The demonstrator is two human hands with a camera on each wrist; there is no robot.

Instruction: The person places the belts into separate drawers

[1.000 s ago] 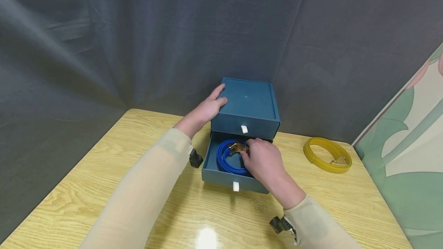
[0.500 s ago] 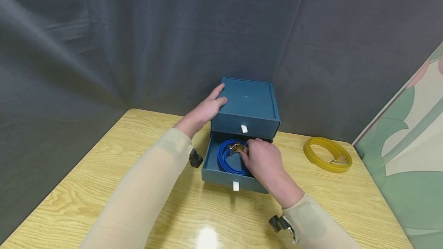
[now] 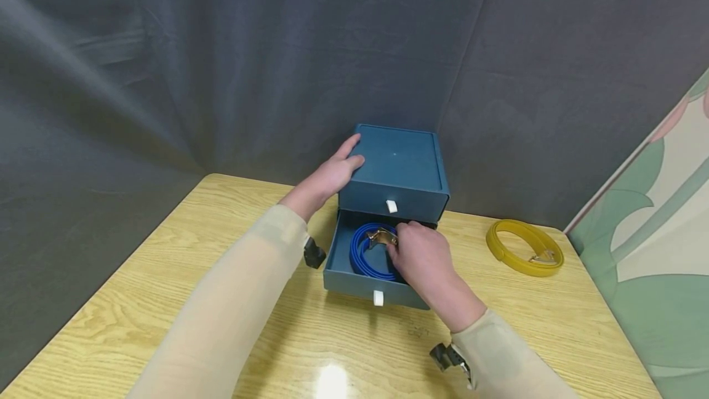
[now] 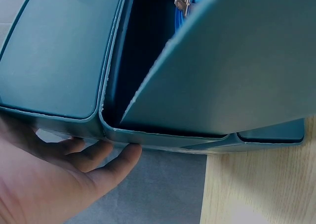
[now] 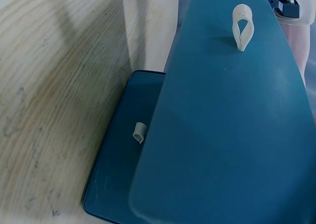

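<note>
At the back edge of the wooden worktop [image 3: 166,300] stands a teal box [image 3: 396,168] with two drawers, each with a small white pull tab. The left hand [image 3: 327,177] rests on the box's top left edge, fingers straight and lying against the lid and side, steadying it.

The lower drawer [image 3: 346,279] is pulled out toward the person. Inside it lies a blue belt [image 3: 362,254], coiled flat in a loose ring that nearly fills the drawer, with its gold buckle [image 3: 381,236] at the far side of the coil, close under the box front.

The right hand [image 3: 423,257] is the nearer one: it reaches into the drawer from the right, fingers curled down at the buckle. The buckle lies just left of the fingertips; whether they actually pinch it cannot be told.

Farther right, near the worktop's right edge, lies a coiled yellow belt [image 3: 523,248], well apart from both hands.
</note>
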